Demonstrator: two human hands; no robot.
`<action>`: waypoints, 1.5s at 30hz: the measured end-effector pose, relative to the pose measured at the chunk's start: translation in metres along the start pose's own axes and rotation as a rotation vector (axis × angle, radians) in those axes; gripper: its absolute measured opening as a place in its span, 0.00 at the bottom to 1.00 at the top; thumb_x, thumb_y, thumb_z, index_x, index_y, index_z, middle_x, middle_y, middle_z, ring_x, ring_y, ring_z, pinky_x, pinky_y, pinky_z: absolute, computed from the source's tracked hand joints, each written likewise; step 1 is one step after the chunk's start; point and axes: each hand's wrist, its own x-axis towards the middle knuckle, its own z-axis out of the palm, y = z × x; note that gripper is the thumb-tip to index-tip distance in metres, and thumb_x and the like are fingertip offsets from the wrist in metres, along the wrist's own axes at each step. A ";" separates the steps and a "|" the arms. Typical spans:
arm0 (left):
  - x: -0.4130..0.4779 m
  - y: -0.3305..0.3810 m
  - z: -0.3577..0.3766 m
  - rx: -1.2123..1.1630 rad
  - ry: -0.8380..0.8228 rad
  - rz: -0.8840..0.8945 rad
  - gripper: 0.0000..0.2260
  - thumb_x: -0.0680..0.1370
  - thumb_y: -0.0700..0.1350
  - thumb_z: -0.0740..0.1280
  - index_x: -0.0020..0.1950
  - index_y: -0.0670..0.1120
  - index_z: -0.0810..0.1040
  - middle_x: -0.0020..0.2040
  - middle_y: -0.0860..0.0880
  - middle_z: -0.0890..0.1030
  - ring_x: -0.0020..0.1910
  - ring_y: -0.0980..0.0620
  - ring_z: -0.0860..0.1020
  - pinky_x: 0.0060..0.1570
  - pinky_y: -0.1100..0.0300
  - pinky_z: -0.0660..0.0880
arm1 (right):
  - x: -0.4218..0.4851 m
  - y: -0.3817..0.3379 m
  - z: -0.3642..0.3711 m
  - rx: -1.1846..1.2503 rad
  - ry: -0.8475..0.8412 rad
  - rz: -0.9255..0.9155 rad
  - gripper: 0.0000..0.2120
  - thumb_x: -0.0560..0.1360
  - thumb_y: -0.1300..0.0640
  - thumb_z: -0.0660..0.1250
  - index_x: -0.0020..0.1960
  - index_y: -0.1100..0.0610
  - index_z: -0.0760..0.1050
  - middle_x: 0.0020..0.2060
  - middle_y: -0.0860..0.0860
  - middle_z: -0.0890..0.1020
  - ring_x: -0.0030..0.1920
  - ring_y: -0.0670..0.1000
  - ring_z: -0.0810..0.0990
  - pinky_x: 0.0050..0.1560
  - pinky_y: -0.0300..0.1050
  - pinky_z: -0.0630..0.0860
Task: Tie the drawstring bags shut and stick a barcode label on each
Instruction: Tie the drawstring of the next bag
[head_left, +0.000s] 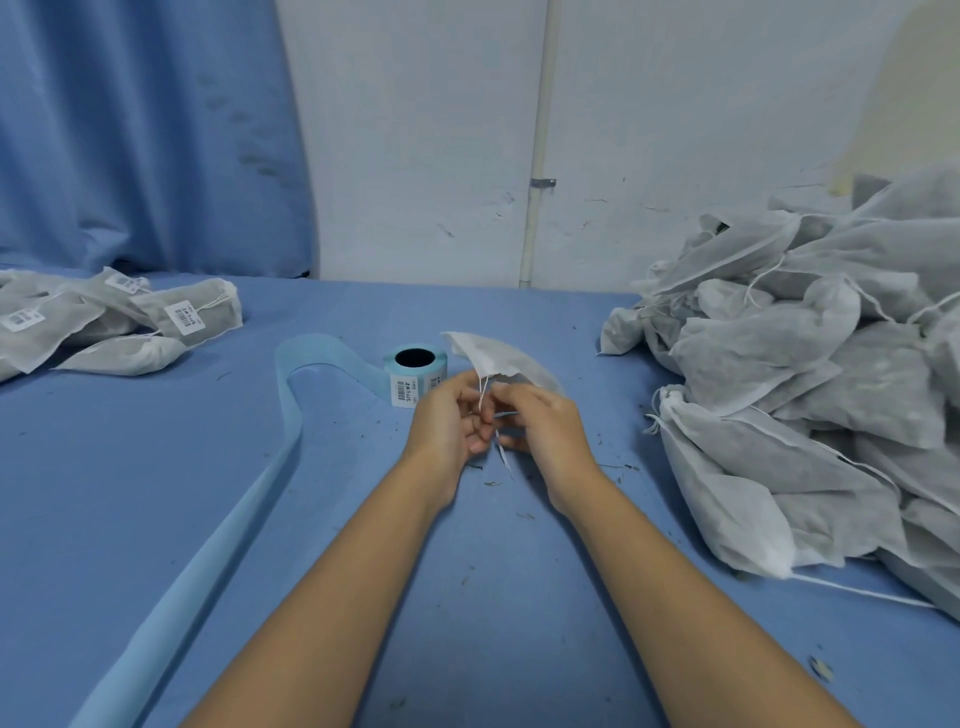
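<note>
From the head camera, my left hand (451, 418) and right hand (543, 423) meet over the middle of the table (156, 493). Both have their fingers curled in, pinching the white drawstring (502, 453), whose loose end dangles between my palms. The bag (498, 358) I am tying hangs off that string just beyond my knuckles, lifted clear of the cloth. To knot it well I think I should keep the mouth gathered tight and pull both ends evenly, so the thin fabric does not tear.

The label roll (415, 371) stands just behind my left hand, near enough to knock. Its blue backing strip (291, 405) trails off to my left. The untied bags (831, 374) are heaped on my right and the labelled bags (104, 322) lie well apart on my left
</note>
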 end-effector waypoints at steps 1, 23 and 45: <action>0.000 -0.001 -0.001 0.040 -0.011 0.015 0.15 0.76 0.34 0.52 0.49 0.43 0.77 0.23 0.50 0.68 0.20 0.56 0.65 0.18 0.67 0.58 | 0.000 -0.001 0.000 0.032 -0.003 -0.006 0.13 0.75 0.59 0.65 0.33 0.52 0.81 0.29 0.47 0.81 0.31 0.43 0.79 0.33 0.33 0.75; 0.001 -0.001 -0.005 0.534 0.054 0.095 0.15 0.75 0.35 0.55 0.51 0.45 0.80 0.17 0.58 0.63 0.16 0.60 0.61 0.17 0.69 0.58 | 0.011 -0.021 0.000 0.560 0.240 0.130 0.04 0.73 0.65 0.67 0.41 0.60 0.80 0.34 0.50 0.83 0.35 0.43 0.82 0.40 0.33 0.75; -0.002 -0.016 -0.018 1.004 0.244 0.381 0.13 0.77 0.40 0.57 0.59 0.48 0.75 0.41 0.48 0.79 0.44 0.48 0.76 0.45 0.55 0.73 | 0.010 -0.009 -0.008 0.363 0.324 0.174 0.05 0.73 0.62 0.68 0.39 0.57 0.80 0.36 0.50 0.81 0.36 0.46 0.78 0.38 0.36 0.74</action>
